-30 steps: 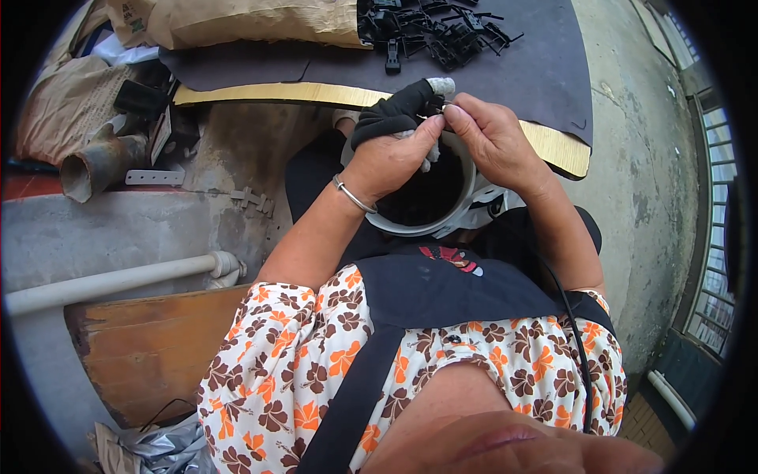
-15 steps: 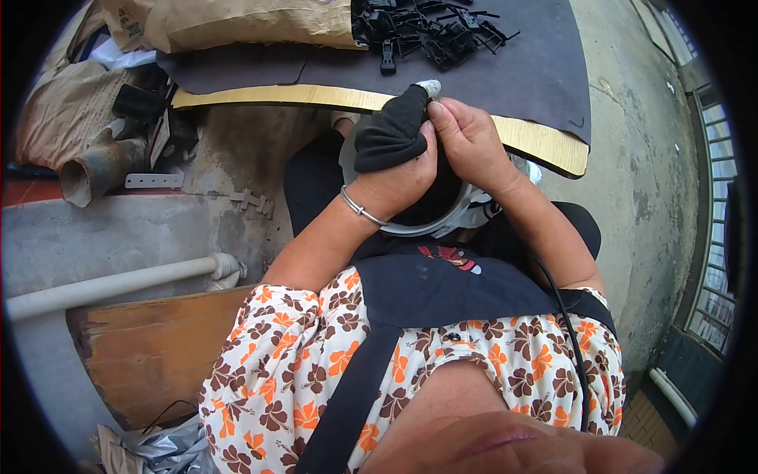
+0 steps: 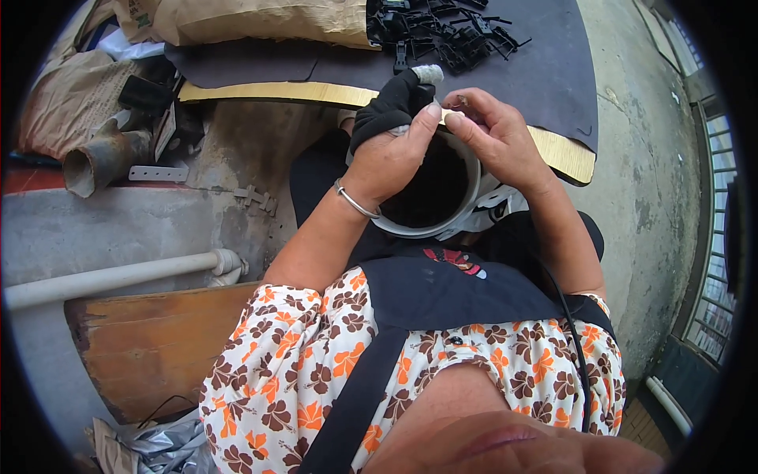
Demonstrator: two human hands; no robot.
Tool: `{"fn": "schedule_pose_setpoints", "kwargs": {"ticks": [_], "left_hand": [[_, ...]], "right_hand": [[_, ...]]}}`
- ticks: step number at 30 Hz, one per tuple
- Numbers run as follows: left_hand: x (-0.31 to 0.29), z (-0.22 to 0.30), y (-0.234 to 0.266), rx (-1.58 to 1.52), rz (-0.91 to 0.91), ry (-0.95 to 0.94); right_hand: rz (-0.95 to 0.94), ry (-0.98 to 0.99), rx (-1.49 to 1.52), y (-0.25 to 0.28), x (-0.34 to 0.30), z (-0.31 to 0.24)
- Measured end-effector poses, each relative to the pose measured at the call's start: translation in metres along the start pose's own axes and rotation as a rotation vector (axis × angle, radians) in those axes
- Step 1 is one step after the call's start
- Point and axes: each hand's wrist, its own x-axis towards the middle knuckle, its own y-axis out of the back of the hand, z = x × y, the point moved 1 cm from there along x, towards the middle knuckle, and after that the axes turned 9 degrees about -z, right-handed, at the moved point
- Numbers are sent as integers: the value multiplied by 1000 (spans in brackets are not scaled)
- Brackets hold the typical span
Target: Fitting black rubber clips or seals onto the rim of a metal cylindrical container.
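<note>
"What's at the far left?"

"A crumpled brown paper sack [image 3: 63, 103], then a rusty, open-ended metal pipe [image 3: 106, 162] and a flat white strip with holes [image 3: 158, 173]. Farther right, a long brown paper bag [image 3: 253, 21] lies on a table with a dark grey covering [image 3: 237, 67]."

"And the left hand?"

"The left hand [image 3: 391, 150] wears a black fabric finger covering [image 3: 379, 118] with a whitish tip. Its fingers are bent, the thumb close to them; whether something is pinched there, I can't tell."

"What's below?"

"A round, pale grey bucket [image 3: 412, 231] with a dark interior, on the near side of the table's edge."

"The small pieces?"

"A heap of slim black plastic parts [image 3: 454, 39] lies on the table, beyond the hands, at the bag's right end."

"And the right hand?"

"The right hand [image 3: 501, 142] has its thumb and fingers curled, near the left thumb. I can't tell whether it grips anything tiny."
</note>
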Motion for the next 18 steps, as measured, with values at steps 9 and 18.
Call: {"fn": "schedule_pose_setpoints", "kwargs": {"ticks": [9, 18], "left_hand": [[-3, -4, 8, -332, -60, 214], [-5, -9, 4, -113, -224, 43]], "right_hand": [[-35, 112, -207, 8, 1, -1], [-111, -141, 91, 1, 0, -3]]}}
